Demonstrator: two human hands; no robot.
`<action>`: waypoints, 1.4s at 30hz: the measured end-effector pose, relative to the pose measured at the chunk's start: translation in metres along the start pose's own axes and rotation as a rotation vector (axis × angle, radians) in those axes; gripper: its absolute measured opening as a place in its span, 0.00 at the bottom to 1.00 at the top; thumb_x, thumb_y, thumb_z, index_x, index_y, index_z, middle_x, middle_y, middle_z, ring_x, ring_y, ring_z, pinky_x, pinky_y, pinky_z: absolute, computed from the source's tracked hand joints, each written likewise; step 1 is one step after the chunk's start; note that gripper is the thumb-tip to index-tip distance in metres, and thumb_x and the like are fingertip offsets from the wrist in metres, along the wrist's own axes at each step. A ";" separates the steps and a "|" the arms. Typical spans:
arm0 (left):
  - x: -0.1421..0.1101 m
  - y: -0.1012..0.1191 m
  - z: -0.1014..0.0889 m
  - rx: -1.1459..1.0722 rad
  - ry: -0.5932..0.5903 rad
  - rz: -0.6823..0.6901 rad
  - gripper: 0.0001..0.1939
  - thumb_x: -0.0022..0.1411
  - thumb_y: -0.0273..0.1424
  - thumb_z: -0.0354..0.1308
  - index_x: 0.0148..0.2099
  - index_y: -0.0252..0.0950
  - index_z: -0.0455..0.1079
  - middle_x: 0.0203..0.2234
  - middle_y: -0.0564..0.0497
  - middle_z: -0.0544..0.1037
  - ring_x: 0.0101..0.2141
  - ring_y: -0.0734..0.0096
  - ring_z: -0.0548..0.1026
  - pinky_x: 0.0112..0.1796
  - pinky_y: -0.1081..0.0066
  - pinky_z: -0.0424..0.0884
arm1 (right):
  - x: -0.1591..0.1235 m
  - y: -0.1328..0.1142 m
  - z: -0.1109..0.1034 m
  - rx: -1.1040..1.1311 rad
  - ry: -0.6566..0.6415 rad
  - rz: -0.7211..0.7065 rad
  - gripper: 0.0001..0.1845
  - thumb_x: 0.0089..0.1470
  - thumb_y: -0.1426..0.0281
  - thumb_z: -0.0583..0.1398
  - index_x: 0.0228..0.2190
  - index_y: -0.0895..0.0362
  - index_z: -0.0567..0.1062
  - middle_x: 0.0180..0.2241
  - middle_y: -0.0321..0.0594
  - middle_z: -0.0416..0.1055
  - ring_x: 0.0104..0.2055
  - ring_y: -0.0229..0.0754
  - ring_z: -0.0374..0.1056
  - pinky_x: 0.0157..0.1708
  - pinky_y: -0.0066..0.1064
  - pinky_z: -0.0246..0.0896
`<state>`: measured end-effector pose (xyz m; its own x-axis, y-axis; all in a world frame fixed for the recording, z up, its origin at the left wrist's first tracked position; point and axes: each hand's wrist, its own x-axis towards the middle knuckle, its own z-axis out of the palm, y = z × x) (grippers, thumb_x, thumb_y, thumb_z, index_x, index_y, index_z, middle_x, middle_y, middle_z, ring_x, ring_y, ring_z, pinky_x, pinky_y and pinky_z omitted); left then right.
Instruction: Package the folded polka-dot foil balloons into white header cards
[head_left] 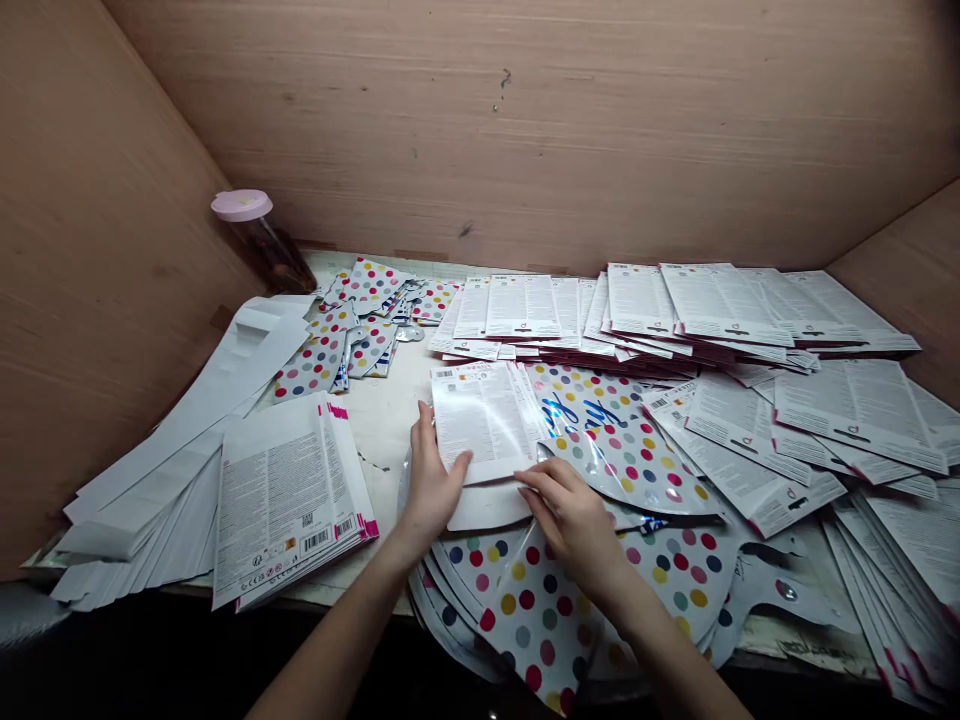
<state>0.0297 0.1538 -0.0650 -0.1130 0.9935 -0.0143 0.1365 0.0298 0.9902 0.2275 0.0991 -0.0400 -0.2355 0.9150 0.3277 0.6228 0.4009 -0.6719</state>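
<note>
A flat white printed packet lies in front of me with its small text facing up. From its near edge sticks out a blank white card; how far it reaches inside is hidden. My left hand grips the packet's left side, thumb on top and fingers along the edge. At the near right corner, the fingertips of my right hand pinch the packet's edge where it meets the card. Beneath both hands spread several glossy polka-dot pouches, some partly covered by my right forearm.
To the left are a stack of printed packets and a fan of blank white strips. Small dotted pouches and a pink-lidded bottle stand behind. Piles of printed packets fill the right. Wooden board walls enclose the table.
</note>
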 end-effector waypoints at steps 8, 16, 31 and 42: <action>-0.032 -0.012 -0.027 0.814 -0.601 0.536 0.36 0.61 0.44 0.60 0.67 0.40 0.54 0.67 0.42 0.55 0.67 0.50 0.49 0.63 0.44 0.52 | 0.004 0.036 0.041 -0.060 0.087 0.065 0.06 0.60 0.76 0.56 0.35 0.57 0.73 0.35 0.43 0.66 0.37 0.45 0.67 0.38 0.39 0.69; -0.030 -0.020 -0.026 0.824 -0.580 0.556 0.40 0.59 0.43 0.62 0.69 0.41 0.51 0.68 0.41 0.52 0.67 0.53 0.47 0.62 0.49 0.57 | 0.006 0.033 0.039 -0.050 0.080 0.053 0.08 0.61 0.74 0.55 0.33 0.56 0.74 0.32 0.40 0.66 0.36 0.42 0.66 0.38 0.35 0.66; -0.034 -0.021 -0.025 0.803 -0.580 0.545 0.43 0.59 0.43 0.62 0.70 0.40 0.48 0.67 0.39 0.53 0.67 0.49 0.49 0.60 0.46 0.59 | -0.008 0.015 0.036 -0.181 -0.054 0.025 0.08 0.64 0.75 0.50 0.34 0.56 0.67 0.34 0.42 0.67 0.37 0.45 0.64 0.37 0.36 0.63; -0.035 -0.023 -0.025 0.803 -0.570 0.552 0.43 0.59 0.43 0.62 0.70 0.41 0.47 0.68 0.41 0.52 0.67 0.50 0.48 0.61 0.48 0.58 | 0.014 0.038 0.050 -0.356 -0.060 0.008 0.11 0.65 0.73 0.50 0.31 0.58 0.69 0.32 0.45 0.67 0.34 0.47 0.62 0.36 0.38 0.60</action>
<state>0.0054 0.1159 -0.0842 0.5963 0.7916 0.1332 0.6451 -0.5714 0.5074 0.2106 0.1296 -0.0942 -0.2659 0.9235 0.2766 0.8435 0.3618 -0.3970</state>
